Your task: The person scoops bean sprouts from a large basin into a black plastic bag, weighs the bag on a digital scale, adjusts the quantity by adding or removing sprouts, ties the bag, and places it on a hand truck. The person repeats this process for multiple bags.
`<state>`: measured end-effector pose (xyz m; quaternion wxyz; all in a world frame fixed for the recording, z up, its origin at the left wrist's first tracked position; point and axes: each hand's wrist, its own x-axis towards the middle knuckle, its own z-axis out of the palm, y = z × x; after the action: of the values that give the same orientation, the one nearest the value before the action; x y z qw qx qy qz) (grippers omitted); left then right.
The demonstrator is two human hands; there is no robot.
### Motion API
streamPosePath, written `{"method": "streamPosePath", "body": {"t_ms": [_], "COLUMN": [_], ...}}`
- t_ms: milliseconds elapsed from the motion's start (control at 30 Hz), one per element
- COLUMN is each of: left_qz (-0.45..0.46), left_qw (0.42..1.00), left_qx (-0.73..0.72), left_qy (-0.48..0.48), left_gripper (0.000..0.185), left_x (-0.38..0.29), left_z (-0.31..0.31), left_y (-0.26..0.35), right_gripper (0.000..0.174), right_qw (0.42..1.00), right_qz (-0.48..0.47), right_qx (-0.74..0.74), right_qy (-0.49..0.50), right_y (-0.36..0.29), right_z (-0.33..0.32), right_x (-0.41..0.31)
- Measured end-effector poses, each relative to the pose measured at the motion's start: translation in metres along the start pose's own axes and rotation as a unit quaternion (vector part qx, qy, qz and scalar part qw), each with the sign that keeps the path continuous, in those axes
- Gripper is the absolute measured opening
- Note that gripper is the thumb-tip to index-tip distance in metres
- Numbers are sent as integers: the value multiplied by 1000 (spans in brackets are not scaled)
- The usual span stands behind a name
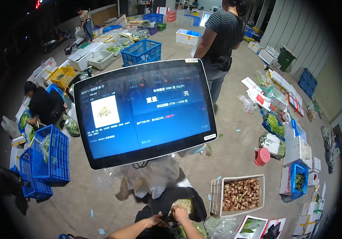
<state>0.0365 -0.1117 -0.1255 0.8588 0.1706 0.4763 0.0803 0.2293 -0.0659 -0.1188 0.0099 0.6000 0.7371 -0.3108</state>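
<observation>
My right hand (180,214) has its fingers curled down into pale bean sprouts (186,203); whether it grips any is hidden. The sprouts lie in an open black plastic bag (199,207). My left hand (155,221) is beside it at the bag's near left edge, fingers bent, and what they hold is not clear. Beyond the bag, a large touchscreen monitor (147,110) is lit blue, with writing and a product picture. White translucent plastic bags (156,176) hang below the screen. Under my right forearm lies a bag of green vegetables (199,231).
A white crate (214,198) of mushrooms (241,194) stands at the right. Blue crates (51,155) are stacked left. A red stool (262,156) and foam boxes (298,154) line the right. One person (223,38) stands beyond the screen; another (45,103) crouches left.
</observation>
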Motion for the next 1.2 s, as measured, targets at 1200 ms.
{"method": "streamPosePath", "body": {"t_ms": [1200], "left_qz": [87], "left_qw": [996], "left_qx": [11], "left_qy": [6], "left_gripper": [28], "left_x": [-9], "left_z": [-1], "left_y": [86], "right_gripper": [39], "right_qw": [869], "right_qz": [273], "right_qx": [-200], "right_qy": [360], "right_y": [61], "right_z": [-61], "right_x": [-54]}}
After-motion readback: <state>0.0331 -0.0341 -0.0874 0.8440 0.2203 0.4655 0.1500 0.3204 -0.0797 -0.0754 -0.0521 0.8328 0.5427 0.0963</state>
